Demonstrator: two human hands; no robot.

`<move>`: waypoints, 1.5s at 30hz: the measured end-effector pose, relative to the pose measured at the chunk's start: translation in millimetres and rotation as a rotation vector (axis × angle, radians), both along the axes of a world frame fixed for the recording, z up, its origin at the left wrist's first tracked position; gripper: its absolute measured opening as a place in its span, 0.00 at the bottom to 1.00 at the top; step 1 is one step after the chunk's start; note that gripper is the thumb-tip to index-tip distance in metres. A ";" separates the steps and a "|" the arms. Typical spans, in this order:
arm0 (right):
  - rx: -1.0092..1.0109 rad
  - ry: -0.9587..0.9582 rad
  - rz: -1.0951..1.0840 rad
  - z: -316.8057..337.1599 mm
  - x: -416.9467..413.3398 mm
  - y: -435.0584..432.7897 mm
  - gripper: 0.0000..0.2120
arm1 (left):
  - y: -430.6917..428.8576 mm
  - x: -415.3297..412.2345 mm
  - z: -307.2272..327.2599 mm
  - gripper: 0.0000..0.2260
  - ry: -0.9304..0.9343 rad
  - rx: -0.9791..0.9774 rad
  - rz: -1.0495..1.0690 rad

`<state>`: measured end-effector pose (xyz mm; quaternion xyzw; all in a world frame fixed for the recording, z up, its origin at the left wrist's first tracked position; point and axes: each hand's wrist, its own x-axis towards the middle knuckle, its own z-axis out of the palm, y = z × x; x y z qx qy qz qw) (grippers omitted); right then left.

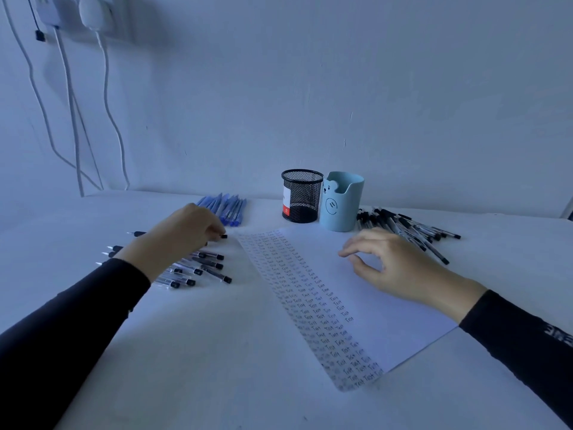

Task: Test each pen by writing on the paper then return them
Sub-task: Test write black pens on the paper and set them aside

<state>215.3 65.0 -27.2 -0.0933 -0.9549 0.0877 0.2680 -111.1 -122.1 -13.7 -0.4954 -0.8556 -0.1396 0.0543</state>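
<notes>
Work surface: white table (217, 352), smooth and matt. One white sheet of paper (387, 305) lies flat at centre, skewed. Its left strip is filled with narrow columns of the handwritten word "Test"; the remainder is blank.

Left hand (183, 234), at 10 o'clock of the sheet: fingers curled down, pinching one slim pen (224, 236) that lies roughly level. Its black end shows past the fingertips and its thin point past the wrist. Beneath this hand, clear-barrelled pens (210, 265) with black ends lie loose on the table. At least six black ends counted; others are hidden by the hand.

Right hand (400, 268), at 2 o'clock, over the blank part of the sheet: fingers loosely bent and spread, holding nothing. Contact with the paper cannot be determined.

At 12 o'clock, two holders stand upright, side by side: one black wire-mesh cup (302, 197), cylindrical, bearing a red-and-white label, and one pale blue plastic cup (341, 206) with a bear face and a notched rim.

At 11 o'clock: one fanned bundle of blue pens (228, 209), count uncertain. At 1 o'clock: one heap of black-capped pens (412, 228), too overlapped to count.

Both sleeves are dark fabric
</notes>
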 end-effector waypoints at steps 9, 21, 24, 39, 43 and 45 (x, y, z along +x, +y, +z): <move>-0.002 0.000 -0.056 -0.6 0.5 6.1 0.08 | 21.4 115.0 -8.3 0.10 0.053 0.406 -0.766; -0.181 -0.101 -0.066 -5.3 -21.3 -35.0 0.15 | 16.5 78.7 -6.5 0.09 0.037 0.446 -0.505; -0.445 0.012 -0.058 2.7 -18.2 -26.4 0.03 | 12.9 78.7 -6.0 0.12 -0.015 0.300 -0.401; -1.816 0.300 0.017 53.2 0.6 -24.8 0.31 | 8.5 80.2 -13.7 0.44 -0.197 -0.217 -0.332; -1.854 0.373 -0.051 51.0 1.0 -26.9 0.27 | 5.2 82.9 -9.2 0.46 -0.213 -0.248 -0.307; -1.842 0.366 -0.038 52.0 0.9 -29.5 0.28 | 3.9 85.1 -6.0 0.47 -0.223 -0.255 -0.298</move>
